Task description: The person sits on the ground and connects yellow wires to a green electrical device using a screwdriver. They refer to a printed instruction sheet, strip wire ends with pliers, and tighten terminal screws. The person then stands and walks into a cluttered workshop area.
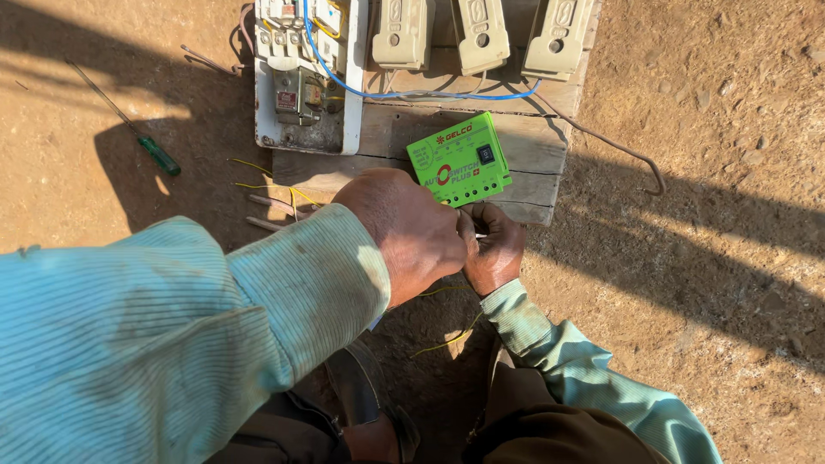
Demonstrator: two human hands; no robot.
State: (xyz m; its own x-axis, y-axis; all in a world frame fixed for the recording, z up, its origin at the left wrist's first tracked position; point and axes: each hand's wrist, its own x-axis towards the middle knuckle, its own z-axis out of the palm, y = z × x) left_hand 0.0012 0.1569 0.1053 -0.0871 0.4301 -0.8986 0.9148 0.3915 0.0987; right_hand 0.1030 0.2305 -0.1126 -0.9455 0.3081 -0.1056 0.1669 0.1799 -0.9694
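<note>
Green switch box (461, 160) sits just above the middle of the frame, on the near edge of a wooden board (533, 142), and both my hands are bunched right below it.

Starting at the far left, I see a screwdriver (137, 137) with a green handle lying on the dirt, well apart from everything else. Next to the right, at the top, an open white switch unit (305, 77) rests on the board, with a blue wire (412, 93) running out of it along the planks. Thin yellow wires (266, 187) trail over the ground beside the board's lower left corner.

My left hand (408, 228) is curled over at the box's lower edge, knuckles up; what the fingers pinch I cannot tell. My right hand (491, 249) is tucked close against it, fingers bent inward, its grip hidden too.

Upper right, three beige fuse holders (481, 34) stand in a row on the board.
</note>
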